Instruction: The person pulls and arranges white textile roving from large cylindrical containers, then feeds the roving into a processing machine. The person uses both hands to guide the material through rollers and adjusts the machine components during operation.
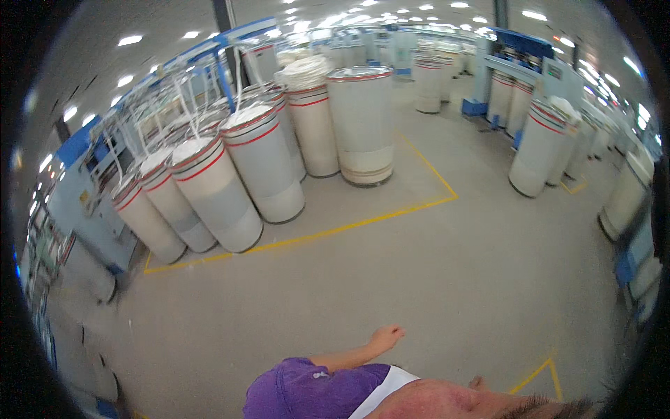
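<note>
My left hand (387,338) is at the lower middle, held in front of my body over the grey floor (335,286). Its fingers are curled in loosely, and no object shows in them. The forearm runs out of a purple short sleeve (307,391). My right hand does not show. Nothing is within touch of the left hand. Well ahead of it stands a group of tall white cylindrical cans with red bands, the closest being a can (218,195) heaped with white fibre sliver. A taller grey-white can (361,126) stands at the group's right end.
A yellow floor line (349,227) borders the can group. Blue-framed machinery (91,188) stands at the left, with slivers rising from cans. Further cans (541,150) and another machine (523,70) stand at the right. A yellow corner mark (550,366) lies at the lower right.
</note>
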The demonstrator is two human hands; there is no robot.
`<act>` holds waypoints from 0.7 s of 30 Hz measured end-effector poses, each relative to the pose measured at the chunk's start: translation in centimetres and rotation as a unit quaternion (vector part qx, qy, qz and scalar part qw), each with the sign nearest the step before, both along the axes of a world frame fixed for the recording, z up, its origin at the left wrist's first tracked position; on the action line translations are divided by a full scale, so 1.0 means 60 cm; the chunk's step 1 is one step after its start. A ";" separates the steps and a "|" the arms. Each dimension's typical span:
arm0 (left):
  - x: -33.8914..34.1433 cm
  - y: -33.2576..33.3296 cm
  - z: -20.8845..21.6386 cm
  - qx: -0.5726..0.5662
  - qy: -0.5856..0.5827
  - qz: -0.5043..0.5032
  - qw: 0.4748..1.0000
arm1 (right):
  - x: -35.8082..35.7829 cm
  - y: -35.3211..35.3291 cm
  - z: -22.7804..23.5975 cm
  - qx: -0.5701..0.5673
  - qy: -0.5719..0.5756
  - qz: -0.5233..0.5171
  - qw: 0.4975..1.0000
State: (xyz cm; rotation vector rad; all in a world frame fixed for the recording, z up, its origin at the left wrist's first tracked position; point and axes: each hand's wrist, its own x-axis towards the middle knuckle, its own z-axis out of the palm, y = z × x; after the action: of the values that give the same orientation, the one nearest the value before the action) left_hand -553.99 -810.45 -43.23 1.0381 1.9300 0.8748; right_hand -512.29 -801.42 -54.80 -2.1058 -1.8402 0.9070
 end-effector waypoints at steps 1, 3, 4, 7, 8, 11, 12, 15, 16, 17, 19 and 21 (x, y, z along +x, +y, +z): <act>0.006 0.058 0.020 0.096 0.055 0.021 0.994 | -0.008 0.029 0.003 -0.034 0.001 -0.002 0.999; -0.004 0.191 0.064 0.141 -0.004 -0.008 0.990 | -0.024 0.096 0.004 -0.084 0.015 -0.006 0.996; -0.028 0.232 0.074 0.111 -0.002 -0.015 0.994 | -0.039 0.132 -0.001 -0.097 0.018 -0.006 0.995; -0.078 0.401 0.078 0.045 0.017 -0.022 0.999 | -0.066 0.271 -0.010 -0.123 0.027 -0.006 0.992; -0.092 0.451 0.057 0.118 0.072 0.004 0.990 | -0.074 0.321 -0.018 -0.130 0.031 -0.006 0.991; -0.183 0.570 -0.052 0.114 0.141 -0.008 0.983 | -0.095 0.474 -0.033 -0.147 0.043 -0.002 0.988; -0.223 0.598 -0.099 0.078 0.146 -0.024 0.986 | -0.100 0.533 -0.039 -0.150 0.044 0.002 0.988; -0.313 0.600 -0.235 0.081 -0.021 -0.051 0.995 | -0.115 0.724 -0.051 -0.152 0.055 0.026 0.987; -0.330 0.604 -0.272 -0.001 -0.033 -0.032 0.999 | -0.120 0.788 -0.052 -0.152 0.061 0.034 0.986; -0.339 0.563 -0.297 -0.102 0.105 0.024 0.989 | -0.133 0.852 -0.052 -0.157 0.073 0.036 0.984; -0.342 0.506 -0.325 -0.415 0.191 0.130 0.880 | -0.167 0.984 -0.050 -0.164 0.094 0.052 0.981; -0.345 0.485 -0.335 -0.479 0.101 0.101 0.866 | -0.228 1.128 -0.049 -0.159 0.133 0.086 0.974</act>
State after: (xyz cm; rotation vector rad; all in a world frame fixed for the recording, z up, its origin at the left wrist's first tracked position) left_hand -574.71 -781.32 -63.34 0.3213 2.2579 -0.1717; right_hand -525.97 -733.73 -57.73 -1.8860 -1.8549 1.5363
